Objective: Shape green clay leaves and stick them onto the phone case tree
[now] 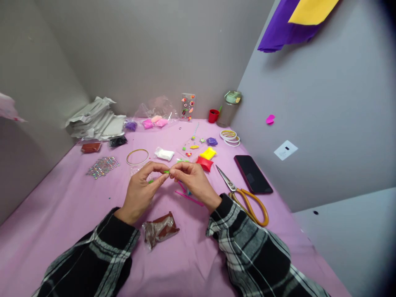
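A small piece of green clay [166, 172] is pinched between the fingertips of my left hand [139, 192] and my right hand [198, 183], which meet above the middle of the table. Both hands are closed, thumbs against index fingers. Under my right hand lie thin pink sticks [189, 198], partly covered by it. Another bit of green [150, 181] shows beside my left fingers. Just beyond the hands are a white clay packet [164, 154], a red packet [204, 163] and a yellow packet [208, 154]. Nearer my body sits a brown clay packet [162, 229] in clear wrap.
Scissors [244, 198] with yellow handles and a phone [253, 174] lie at the right. Bangles [230, 138], a bottle [227, 113] and a red cup [213, 116] stand behind. To the left are a gem sheet [103, 167], a gold-rimmed bangle [127, 156] and stacked white packets [95, 119].
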A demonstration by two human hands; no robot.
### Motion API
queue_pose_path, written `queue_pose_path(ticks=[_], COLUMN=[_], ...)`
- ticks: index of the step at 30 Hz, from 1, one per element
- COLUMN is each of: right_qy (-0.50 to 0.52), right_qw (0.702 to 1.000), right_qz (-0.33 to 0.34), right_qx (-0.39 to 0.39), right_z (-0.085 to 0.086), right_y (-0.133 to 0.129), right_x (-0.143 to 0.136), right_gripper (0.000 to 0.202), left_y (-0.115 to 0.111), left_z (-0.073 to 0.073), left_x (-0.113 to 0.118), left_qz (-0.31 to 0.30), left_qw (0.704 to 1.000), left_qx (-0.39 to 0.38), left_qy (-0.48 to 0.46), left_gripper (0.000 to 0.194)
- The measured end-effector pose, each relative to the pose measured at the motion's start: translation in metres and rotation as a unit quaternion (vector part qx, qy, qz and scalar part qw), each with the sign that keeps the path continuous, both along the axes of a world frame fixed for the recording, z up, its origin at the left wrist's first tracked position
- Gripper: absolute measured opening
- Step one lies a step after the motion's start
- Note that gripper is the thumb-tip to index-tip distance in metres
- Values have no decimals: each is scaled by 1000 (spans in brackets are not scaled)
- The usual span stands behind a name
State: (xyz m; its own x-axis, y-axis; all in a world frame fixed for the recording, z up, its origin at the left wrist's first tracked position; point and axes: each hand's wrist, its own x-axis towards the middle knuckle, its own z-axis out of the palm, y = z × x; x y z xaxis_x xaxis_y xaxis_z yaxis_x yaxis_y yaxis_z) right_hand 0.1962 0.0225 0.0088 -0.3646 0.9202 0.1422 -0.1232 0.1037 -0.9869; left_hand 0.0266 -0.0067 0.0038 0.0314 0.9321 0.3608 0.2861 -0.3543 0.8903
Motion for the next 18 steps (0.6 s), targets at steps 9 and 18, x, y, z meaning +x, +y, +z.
queue_pose_path(ticks=[9, 18], right_qy=[2, 12], right_qw=[1000, 1000], right_qz=[-1, 5], right_qx=[-3, -2], right_z=[0, -1], right_y=[0, 1], right_x=[-1, 0], right_gripper=[11, 14], left_y=[1, 1], left_z=[0, 1], left_x=[1, 1], left_qz=[-2, 2], left_qw=[1000, 1000], left_qx=[6, 11], left_qy=[1, 1], left_gripper=[7, 6])
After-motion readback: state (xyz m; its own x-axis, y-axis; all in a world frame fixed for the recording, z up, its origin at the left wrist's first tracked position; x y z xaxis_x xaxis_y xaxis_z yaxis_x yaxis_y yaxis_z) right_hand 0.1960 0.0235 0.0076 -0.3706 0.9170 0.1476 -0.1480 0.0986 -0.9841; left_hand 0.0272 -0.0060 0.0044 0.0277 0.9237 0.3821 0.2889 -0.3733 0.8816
